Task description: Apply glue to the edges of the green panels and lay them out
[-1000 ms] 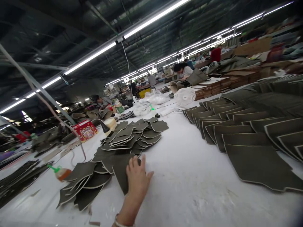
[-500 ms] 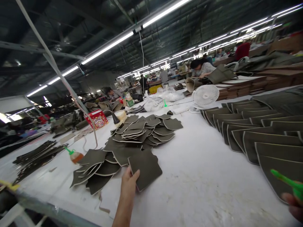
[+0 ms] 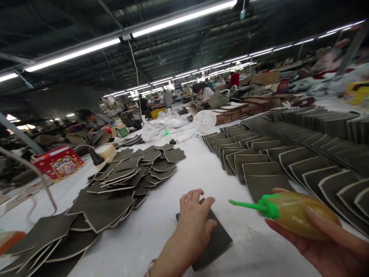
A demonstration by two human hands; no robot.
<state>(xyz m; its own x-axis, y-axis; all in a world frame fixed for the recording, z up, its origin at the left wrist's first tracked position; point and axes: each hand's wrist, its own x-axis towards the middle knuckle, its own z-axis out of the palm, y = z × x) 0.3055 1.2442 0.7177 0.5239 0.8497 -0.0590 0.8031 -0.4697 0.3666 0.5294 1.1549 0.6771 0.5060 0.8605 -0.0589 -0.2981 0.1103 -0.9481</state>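
Observation:
On the white table lies a single dark olive-grey cut panel [image 3: 217, 246]. Over its left part is my left hand [image 3: 192, 227], with fingers bent and apart and the thumb spread; it partly hides the panel, and no grip on it shows. A squeeze bottle [image 3: 305, 215] of amber liquid with a green nozzle lies sideways in my right hand [image 3: 334, 246], nozzle pointing left toward the panel. To the left is a loose pile of similar panels [image 3: 100, 206]. Overlapping rows of panels [image 3: 265, 169] spread out on the right, behind the bottle.
A white fan [image 3: 205, 121] stands at the far side of the table [image 3: 198, 169]. A red patterned box [image 3: 59, 163] and a hose [image 3: 43, 177] are at left. Another bottle with orange contents [image 3: 11, 240] is at the left edge. People work farther back.
My left hand has brought the panel rightward from the pile and it now lies flat, the fingers apart. My right hand has come further into view with the bottle. The view has turned right.

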